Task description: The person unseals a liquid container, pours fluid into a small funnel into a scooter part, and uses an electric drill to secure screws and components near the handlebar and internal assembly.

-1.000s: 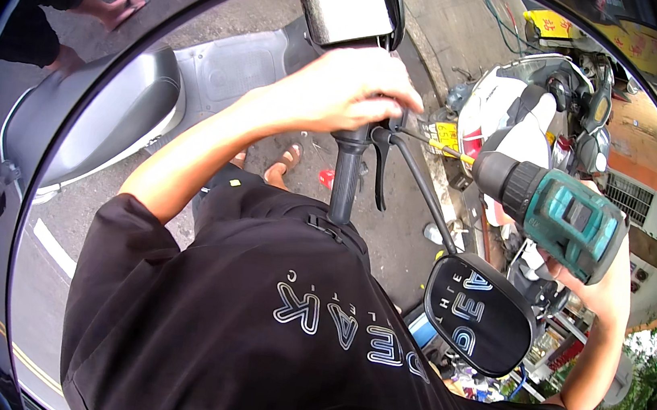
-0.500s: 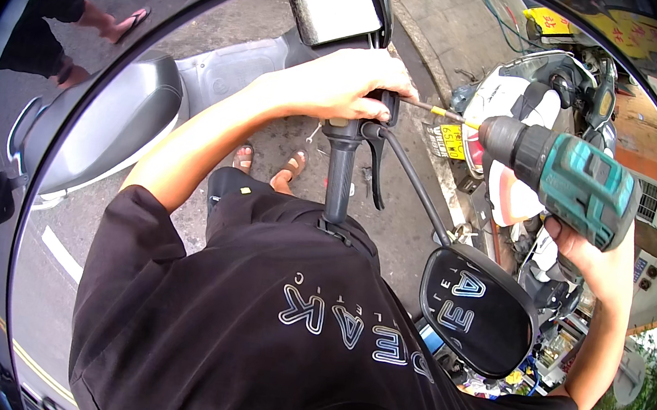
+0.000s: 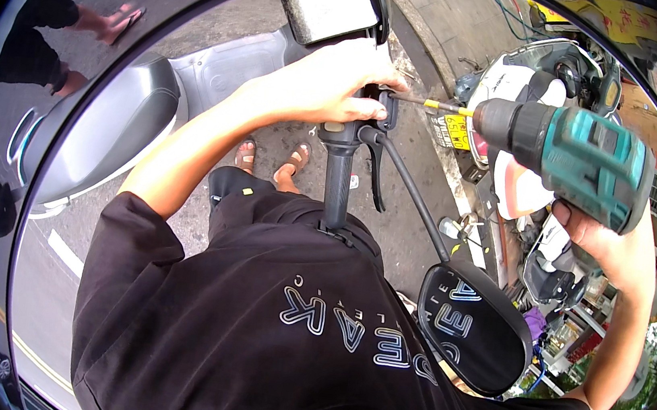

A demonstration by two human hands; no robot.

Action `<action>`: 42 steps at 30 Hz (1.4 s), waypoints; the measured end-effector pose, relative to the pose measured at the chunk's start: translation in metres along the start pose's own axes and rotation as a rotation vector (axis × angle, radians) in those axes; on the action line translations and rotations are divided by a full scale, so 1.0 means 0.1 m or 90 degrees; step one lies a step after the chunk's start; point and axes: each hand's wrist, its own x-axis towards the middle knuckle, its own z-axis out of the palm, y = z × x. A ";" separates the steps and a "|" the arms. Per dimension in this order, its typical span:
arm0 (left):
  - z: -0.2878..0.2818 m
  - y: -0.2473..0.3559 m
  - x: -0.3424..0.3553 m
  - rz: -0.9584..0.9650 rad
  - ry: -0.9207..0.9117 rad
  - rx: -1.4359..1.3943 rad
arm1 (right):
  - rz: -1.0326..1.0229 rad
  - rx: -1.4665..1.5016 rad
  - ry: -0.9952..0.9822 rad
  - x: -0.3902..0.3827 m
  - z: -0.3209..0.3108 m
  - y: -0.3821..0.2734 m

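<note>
My right hand (image 3: 611, 249) is wrapped round the handle of a teal and black cordless drill (image 3: 592, 166). A long bit with a yellow band (image 3: 429, 103) points left from its chuck, its tip close to my left fingers. My left hand (image 3: 326, 79) is closed over the inner end of a scooter handlebar, thumb and fingers about the black control housing (image 3: 391, 115). The fingers partly hide the bit's tip and what it touches. Below hang the ribbed handlebar grip (image 3: 337, 186) and the black brake lever (image 3: 376, 178). A round-edged mirror (image 3: 476, 327) stands on its stem (image 3: 408, 182).
Behind my left arm is a grey scooter seat (image 3: 116, 116). A bright panel with a black rim (image 3: 331, 3) rises past the handlebar. A white scooter (image 3: 513, 80) is parked at the right, beside the kerb. A person's sandalled legs (image 3: 82, 19) show at upper left.
The drill and my right hand have shifted slightly right, and the bit lies more level. My left hand keeps its place on the handlebar, its index fingertip drawn slightly left.
</note>
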 end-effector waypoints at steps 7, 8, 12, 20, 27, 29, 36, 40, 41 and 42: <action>0.03 -0.03 0.01 0.024 0.004 -0.011 | -0.224 -0.327 0.090 -0.04 -0.18 0.18; 0.03 -0.03 0.00 0.021 0.004 -0.010 | -0.227 -0.314 0.096 -0.03 -0.18 0.18; 0.03 -0.04 0.00 0.057 0.030 -0.001 | -0.086 -0.233 0.054 -0.01 -0.13 0.06; 0.02 -0.01 -0.02 0.032 0.025 -0.040 | 0.008 -0.148 0.035 -0.01 0.01 -0.16; 0.04 -0.10 0.01 0.036 0.016 -0.035 | -0.044 -0.111 0.026 -0.04 0.06 -0.16; 0.04 -0.10 0.00 0.049 0.031 -0.025 | -0.070 -0.109 0.045 -0.03 0.09 -0.17; 0.05 -0.05 0.03 0.010 0.017 -0.073 | -0.136 -0.108 0.053 -0.02 0.09 -0.11; 0.09 -0.07 0.01 0.006 0.041 -0.076 | -0.166 -0.078 0.032 -0.07 0.12 -0.14; 0.09 -0.06 0.01 0.008 0.038 -0.072 | -0.189 -0.067 0.030 -0.09 0.14 -0.13; 0.09 -0.05 0.01 0.003 0.049 -0.077 | -0.171 -0.067 0.018 -0.09 0.13 -0.12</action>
